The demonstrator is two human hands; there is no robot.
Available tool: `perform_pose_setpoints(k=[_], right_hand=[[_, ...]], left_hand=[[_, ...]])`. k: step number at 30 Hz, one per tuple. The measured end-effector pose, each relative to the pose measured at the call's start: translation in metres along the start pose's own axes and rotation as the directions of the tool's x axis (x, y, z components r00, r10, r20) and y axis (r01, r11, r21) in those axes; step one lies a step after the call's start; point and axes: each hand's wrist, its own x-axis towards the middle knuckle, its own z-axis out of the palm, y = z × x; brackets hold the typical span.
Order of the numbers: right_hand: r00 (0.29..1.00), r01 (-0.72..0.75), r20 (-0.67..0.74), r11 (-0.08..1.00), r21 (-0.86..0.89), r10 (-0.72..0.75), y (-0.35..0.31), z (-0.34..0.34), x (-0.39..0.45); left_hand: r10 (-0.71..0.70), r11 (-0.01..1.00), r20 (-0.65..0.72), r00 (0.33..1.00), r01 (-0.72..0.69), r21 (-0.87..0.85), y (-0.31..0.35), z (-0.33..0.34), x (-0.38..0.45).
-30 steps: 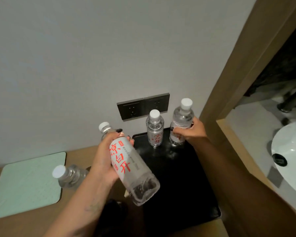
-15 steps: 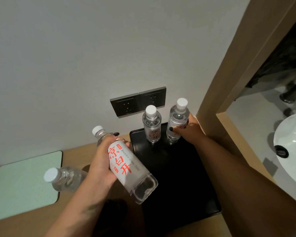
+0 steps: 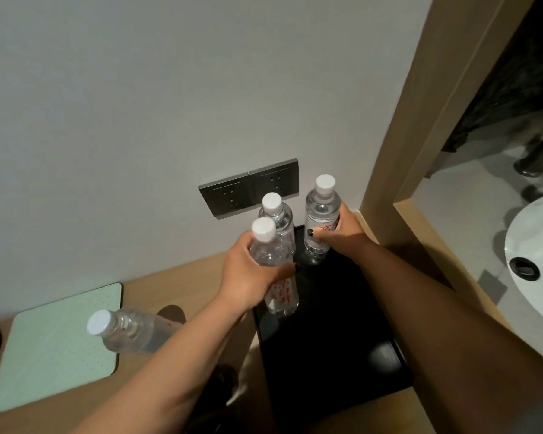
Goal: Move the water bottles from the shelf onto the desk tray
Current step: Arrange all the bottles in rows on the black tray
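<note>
The left hand [image 3: 248,274], wrapped around a water bottle [image 3: 275,270] tilted a second ago, is now being lowered upright onto the black tray [image 3: 326,339], while another bottle [image 3: 322,220] is being gripped there by the right hand [image 3: 342,236].

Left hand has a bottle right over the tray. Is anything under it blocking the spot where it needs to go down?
Nothing visible does. The left hand grips its bottle upright at the black tray's left edge. The standing bottle is just behind it, close, and the right hand holds another bottle farther right.
</note>
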Motion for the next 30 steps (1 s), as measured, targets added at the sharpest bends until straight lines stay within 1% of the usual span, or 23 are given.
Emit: perform_pose_setpoints(k=[2, 5, 8, 12, 15, 19, 23, 30], right_hand=[[1.000, -0.014, 0.026, 1.000, 0.002, 0.014, 0.002, -0.002, 0.004], [0.998, -0.042, 0.035, 0.999, -0.013, 0.042, 0.002, -0.005, 0.007], [0.999, -0.036, 0.028, 0.999, 0.001, 0.036, 0.005, -0.002, 0.008], [1.000, 0.016, 0.010, 1.000, 0.009, -0.016, 0.009, 0.002, 0.009], [0.999, 0.034, 0.026, 0.999, -0.004, -0.034, 0.009, 0.001, 0.012], [0.997, 0.048, 0.068, 0.999, -0.019, -0.047, 0.009, -0.002, 0.020], [0.997, 0.055, 0.058, 0.998, -0.020, -0.054, 0.010, -0.002, 0.023], [0.994, 0.074, 0.088, 0.997, -0.018, -0.073, 0.012, -0.003, 0.024]], left_hand=[[0.040, 0.998, 0.000, 0.999, -0.039, 0.046, -0.004, 0.011, 0.004], [0.055, 0.998, -0.024, 0.998, -0.055, 0.031, -0.008, 0.025, 0.010], [0.034, 0.996, -0.051, 0.998, -0.029, 0.090, -0.009, 0.035, 0.016], [-0.010, 0.985, -0.134, 0.991, 0.033, 0.167, -0.010, 0.046, 0.017], [-0.022, 0.975, -0.143, 0.989, 0.053, 0.215, -0.009, 0.052, 0.018], [-0.032, 0.972, -0.186, 0.982, 0.074, 0.225, -0.007, 0.052, 0.024], [-0.003, 0.960, -0.200, 0.980, 0.059, 0.275, -0.009, 0.048, 0.027], [-0.005, 0.956, -0.190, 0.982, 0.061, 0.289, -0.014, 0.045, 0.026]])
